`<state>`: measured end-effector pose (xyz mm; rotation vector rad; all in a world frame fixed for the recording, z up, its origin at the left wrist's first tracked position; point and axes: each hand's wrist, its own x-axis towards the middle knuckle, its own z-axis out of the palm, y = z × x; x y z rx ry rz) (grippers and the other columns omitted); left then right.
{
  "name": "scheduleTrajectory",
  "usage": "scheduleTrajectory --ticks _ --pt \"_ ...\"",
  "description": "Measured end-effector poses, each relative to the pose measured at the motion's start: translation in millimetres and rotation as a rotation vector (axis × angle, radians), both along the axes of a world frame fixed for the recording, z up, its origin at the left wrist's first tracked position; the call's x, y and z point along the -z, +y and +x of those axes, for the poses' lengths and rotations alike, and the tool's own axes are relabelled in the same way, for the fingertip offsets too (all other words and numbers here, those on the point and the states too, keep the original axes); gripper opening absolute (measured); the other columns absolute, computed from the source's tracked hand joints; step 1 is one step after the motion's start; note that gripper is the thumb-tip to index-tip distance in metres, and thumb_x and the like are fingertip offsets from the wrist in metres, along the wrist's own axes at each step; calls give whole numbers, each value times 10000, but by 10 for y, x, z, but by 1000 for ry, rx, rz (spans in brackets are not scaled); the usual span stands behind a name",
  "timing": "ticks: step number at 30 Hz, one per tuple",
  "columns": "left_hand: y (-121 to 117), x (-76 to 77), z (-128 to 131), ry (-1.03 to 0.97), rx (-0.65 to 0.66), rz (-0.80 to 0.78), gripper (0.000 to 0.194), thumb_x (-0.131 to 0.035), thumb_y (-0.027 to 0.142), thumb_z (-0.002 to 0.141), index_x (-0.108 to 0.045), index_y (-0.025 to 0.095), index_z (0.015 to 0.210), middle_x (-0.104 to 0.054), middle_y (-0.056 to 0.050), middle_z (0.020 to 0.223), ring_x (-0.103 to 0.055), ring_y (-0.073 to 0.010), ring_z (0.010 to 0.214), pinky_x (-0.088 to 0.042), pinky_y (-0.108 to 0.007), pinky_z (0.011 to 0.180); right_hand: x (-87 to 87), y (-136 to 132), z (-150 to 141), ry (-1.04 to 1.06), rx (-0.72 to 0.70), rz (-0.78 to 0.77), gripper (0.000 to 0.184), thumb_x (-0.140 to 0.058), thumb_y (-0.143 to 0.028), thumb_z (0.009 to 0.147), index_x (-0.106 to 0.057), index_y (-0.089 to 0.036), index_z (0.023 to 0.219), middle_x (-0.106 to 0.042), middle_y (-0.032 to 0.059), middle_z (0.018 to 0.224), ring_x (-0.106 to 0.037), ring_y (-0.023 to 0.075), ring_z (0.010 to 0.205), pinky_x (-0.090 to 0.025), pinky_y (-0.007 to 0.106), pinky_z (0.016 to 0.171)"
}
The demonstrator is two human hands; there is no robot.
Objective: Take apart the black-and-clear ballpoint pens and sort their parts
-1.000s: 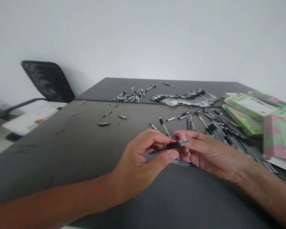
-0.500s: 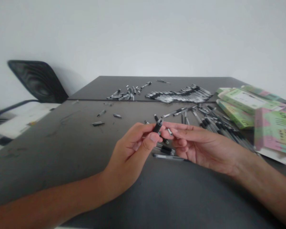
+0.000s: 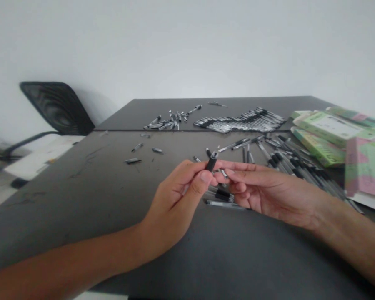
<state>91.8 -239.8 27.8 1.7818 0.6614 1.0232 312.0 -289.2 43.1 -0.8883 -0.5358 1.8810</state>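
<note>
While pinched upright in the narrow grip of the left hand point(image 3: 175, 200), with the fingers of the right hand point(image 3: 268, 193) extended just beside it: a short black pen part point(image 3: 211, 163) above the dark surface point(image 3: 81, 216), a tidy row of pens point(image 3: 237, 123) lying finished at the far side, loose pen parts point(image 3: 165, 121) and scattered pens point(image 3: 287, 162) remaining.

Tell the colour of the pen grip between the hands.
The pen grip is black, as the head view shows.

Loose pens point(image 3: 240, 123) and printed boxes point(image 3: 331, 129) lie on a dark table point(image 3: 81, 200).
</note>
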Motion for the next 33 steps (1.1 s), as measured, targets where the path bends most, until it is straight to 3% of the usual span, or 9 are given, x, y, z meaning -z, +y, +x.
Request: scheduleTrajectory --ticks 9,18,23,29,33 --pt "58 -8 35 -53 5 -204 307 -632 434 1094 -827 226 1209 -797 -26 913 -688 -171 814 -569 -289 790 -40 2 0 -42 91 -64 473 -941 -153 826 -809 -189 1279 -868 15 970 -705 18 601 -606 82 619" --pt "90 6 68 -143 73 -308 291 -650 419 1086 -804 191 1179 -797 -45 912 -740 -173 835 -598 -275 771 -30 16 0 -81 90 -67 454 -894 -173 884 -788 -212 1324 -846 0 941 -669 17 585 -585 82 591" --pt "130 9 83 -177 86 -340 265 -706 422 1050 -765 180 1138 -792 -29 895 -754 -151 775 -599 -259 738 -31 24 29 -137 120 -48 436 -926 -192 850 -810 -218 1270 -849 8 955 -656 26 600 -576 90 586" --pt "272 -21 56 -40 81 -192 272 -790 413 979 -759 185 1122 -795 -22 890 -757 -148 746 -585 -254 726 -77 96 166 -255 217 58 486 -988 -244 779 -822 -211 1235 -830 -23 902 -613 13 578 -543 91 564" --pt "596 -73 -52 183 41 187 233 -740 389 1010 -818 232 1163 -813 -49 1003 -742 -191 865 -552 -304 810 -224 83 224 -348 317 109 425 -940 -227 843 -816 -216 1249 -800 -42 892 -579 3 594 -490 82 559"
